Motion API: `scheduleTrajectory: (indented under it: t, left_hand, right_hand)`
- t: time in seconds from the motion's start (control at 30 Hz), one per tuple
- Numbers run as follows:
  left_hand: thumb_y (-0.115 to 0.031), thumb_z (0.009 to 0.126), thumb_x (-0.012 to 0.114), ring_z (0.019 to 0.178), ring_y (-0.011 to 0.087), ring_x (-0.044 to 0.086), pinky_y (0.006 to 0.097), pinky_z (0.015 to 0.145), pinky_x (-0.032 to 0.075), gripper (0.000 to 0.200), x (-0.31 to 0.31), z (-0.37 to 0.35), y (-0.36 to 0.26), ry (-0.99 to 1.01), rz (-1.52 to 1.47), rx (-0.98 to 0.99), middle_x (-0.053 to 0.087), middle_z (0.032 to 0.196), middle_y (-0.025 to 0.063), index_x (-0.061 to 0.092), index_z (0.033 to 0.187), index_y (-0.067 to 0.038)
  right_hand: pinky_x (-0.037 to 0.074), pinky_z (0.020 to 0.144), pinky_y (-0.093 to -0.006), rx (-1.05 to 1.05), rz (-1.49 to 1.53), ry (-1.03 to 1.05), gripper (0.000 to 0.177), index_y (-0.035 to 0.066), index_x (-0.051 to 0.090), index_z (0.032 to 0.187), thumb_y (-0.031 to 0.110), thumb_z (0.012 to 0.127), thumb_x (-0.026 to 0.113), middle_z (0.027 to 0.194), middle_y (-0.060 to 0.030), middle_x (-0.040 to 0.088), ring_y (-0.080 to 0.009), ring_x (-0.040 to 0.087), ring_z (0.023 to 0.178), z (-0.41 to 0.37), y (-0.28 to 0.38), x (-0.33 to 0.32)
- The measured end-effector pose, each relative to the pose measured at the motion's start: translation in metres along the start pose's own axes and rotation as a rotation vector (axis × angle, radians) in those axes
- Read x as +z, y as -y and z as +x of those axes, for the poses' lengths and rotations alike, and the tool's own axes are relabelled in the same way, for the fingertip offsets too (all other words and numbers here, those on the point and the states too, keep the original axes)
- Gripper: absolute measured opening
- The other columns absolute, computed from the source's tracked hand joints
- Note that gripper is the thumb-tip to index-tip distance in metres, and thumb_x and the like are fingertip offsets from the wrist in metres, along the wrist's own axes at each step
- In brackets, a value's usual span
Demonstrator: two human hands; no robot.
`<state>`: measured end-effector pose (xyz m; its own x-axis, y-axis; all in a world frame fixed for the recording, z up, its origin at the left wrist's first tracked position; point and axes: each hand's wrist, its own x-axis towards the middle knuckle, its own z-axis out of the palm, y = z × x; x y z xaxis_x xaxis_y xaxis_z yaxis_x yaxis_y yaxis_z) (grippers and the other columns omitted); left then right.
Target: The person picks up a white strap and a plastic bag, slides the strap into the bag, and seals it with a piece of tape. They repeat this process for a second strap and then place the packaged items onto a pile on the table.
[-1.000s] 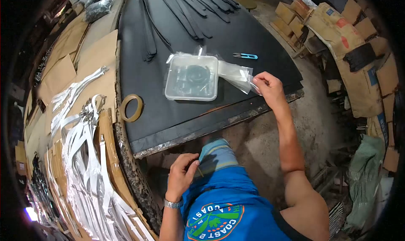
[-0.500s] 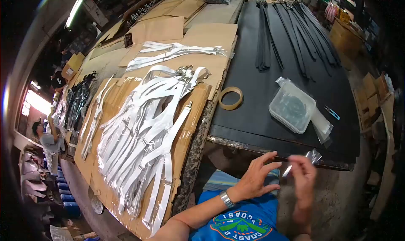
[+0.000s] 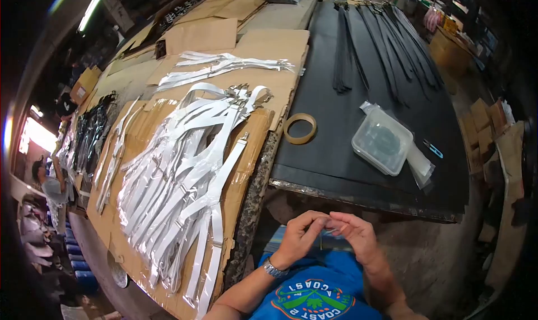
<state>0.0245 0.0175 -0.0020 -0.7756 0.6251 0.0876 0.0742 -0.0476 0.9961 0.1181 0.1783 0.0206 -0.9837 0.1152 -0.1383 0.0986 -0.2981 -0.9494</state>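
Observation:
Over my lap, just short of the table's front edge, my two hands meet at the fingertips. My left hand [image 3: 301, 237], with a metal watch on its wrist, is closed in a pinch. My right hand [image 3: 357, 236] curls toward it, thumb and fingers also together. Something small, pale and shiny shows between them, too small and hidden to name. On the dark tabletop beyond lie a clear plastic box [image 3: 384, 141], some clear plastic bags [image 3: 420, 167] beside it, a roll of tan tape [image 3: 300, 128] and small blue thread snips [image 3: 432, 148].
White suspenders [image 3: 193, 169] in clear plastic lie heaped on cardboard at the left, more white suspenders [image 3: 224, 68] behind them. Black straps [image 3: 386, 51] hang across the far dark table [image 3: 330, 152]. A person [image 3: 53, 185] stands at the far left.
My right hand has moved left from the table edge to meet my left hand, which has closed from spread fingers. The shiny plastic by the right hand no longer shows there. The view has shifted slightly.

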Motion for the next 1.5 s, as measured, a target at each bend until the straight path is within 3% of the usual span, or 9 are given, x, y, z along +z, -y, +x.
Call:
scheduleTrajectory:
  t: [0.03,0.17,0.3,0.47,0.57,0.73,0.87,1.33,1.5]
  left_hand:
    - [-0.014,0.095,0.059,0.086,0.0137,0.065,0.0285,0.074,0.051,0.017,-0.003,-0.002,0.002,-0.02,-0.02,-0.053,0.07,0.094,0.0094,0.067,0.101,0.0]
    - [-0.016,0.095,0.061,0.082,0.0115,0.065,0.0267,0.072,0.051,0.02,-0.011,0.001,-0.002,0.032,0.081,-0.103,0.07,0.088,0.0078,0.068,0.099,0.001]
    - [-0.018,0.094,0.062,0.079,0.01,0.063,0.0258,0.071,0.05,0.02,-0.019,0.005,0.002,0.085,0.078,-0.173,0.07,0.086,0.0058,0.068,0.098,0.0]
    - [-0.021,0.094,0.064,0.076,0.0077,0.059,0.0248,0.068,0.049,0.022,-0.027,0.009,0.0,0.18,0.045,-0.326,0.069,0.085,0.0027,0.067,0.098,0.0]
    - [-0.021,0.094,0.064,0.076,0.0071,0.06,0.0238,0.068,0.049,0.021,-0.022,0.009,-0.002,0.12,-0.013,-0.124,0.068,0.083,0.0024,0.067,0.097,0.0]
    - [-0.015,0.094,0.064,0.071,0.0085,0.061,0.0245,0.066,0.052,0.016,-0.023,0.004,0.007,0.149,-0.11,-0.357,0.066,0.08,0.0031,0.066,0.092,0.001]
    - [-0.013,0.093,0.065,0.071,0.0109,0.062,0.0254,0.066,0.053,0.014,-0.026,0.006,0.012,0.194,-0.174,-0.387,0.067,0.082,0.0051,0.066,0.093,0.001]
    - [-0.017,0.093,0.066,0.068,0.0135,0.063,0.0263,0.064,0.053,0.018,-0.014,0.014,0.007,0.274,-0.219,-0.506,0.069,0.083,0.0084,0.066,0.094,0.001]
    - [-0.02,0.094,0.065,0.07,0.0109,0.063,0.025,0.065,0.054,0.02,0.002,0.014,-0.005,0.219,-0.264,-0.437,0.067,0.083,0.0048,0.065,0.094,0.0]
  right_hand:
    - [0.047,0.083,-0.0263,0.02,0.052,-0.036,0.043,-0.001,0.055,0.129,0.015,0.091,0.068,0.105,-0.0087,0.066,-0.014,0.06,0.093,0.002,0.001,0.005]
    - [0.046,0.075,-0.0275,-0.102,-0.584,-0.114,0.053,0.004,0.064,0.12,0.016,0.072,0.082,0.087,-0.0044,0.054,-0.014,0.052,0.078,0.01,0.01,0.007]
    - [0.046,0.075,-0.029,-0.249,-0.643,-0.186,0.037,0.004,0.067,0.109,0.011,0.075,0.079,0.099,-0.0091,0.052,-0.0186,0.054,0.086,0.02,0.01,0.019]
    - [0.045,0.074,-0.0302,-0.262,-0.613,-0.237,0.015,0.002,0.069,0.091,0.006,0.077,0.073,0.093,-0.0087,0.053,-0.0194,0.054,0.084,0.034,-0.013,0.005]
    - [0.044,0.073,-0.0302,-0.28,-0.626,-0.199,0.009,0.001,0.069,0.084,0.005,0.076,0.073,0.088,-0.0084,0.053,-0.0195,0.054,0.083,0.038,-0.01,0.004]
    - [0.045,0.073,-0.0316,-0.384,-0.616,-0.151,0.009,0.001,0.067,0.081,0.009,0.078,0.072,0.089,-0.0092,0.055,-0.0222,0.056,0.084,0.04,-0.014,0.0]
    - [0.045,0.064,-0.0252,-0.24,-0.452,-0.156,0.012,0.003,0.066,0.092,0.012,0.085,0.07,0.089,-0.0059,0.059,-0.0125,0.057,0.076,0.033,-0.012,0.004]
    - [0.046,0.059,-0.0274,-0.248,-0.499,-0.208,0.014,0.0,0.067,0.083,0.013,0.085,0.07,0.074,-0.0078,0.066,-0.0109,0.059,0.067,0.027,0.001,0.0]
    - [0.048,0.057,-0.0339,-0.262,-0.471,-0.265,0.017,0.001,0.065,0.081,0.017,0.085,0.069,0.072,-0.013,0.067,-0.0196,0.065,0.064,0.03,-0.007,-0.007]
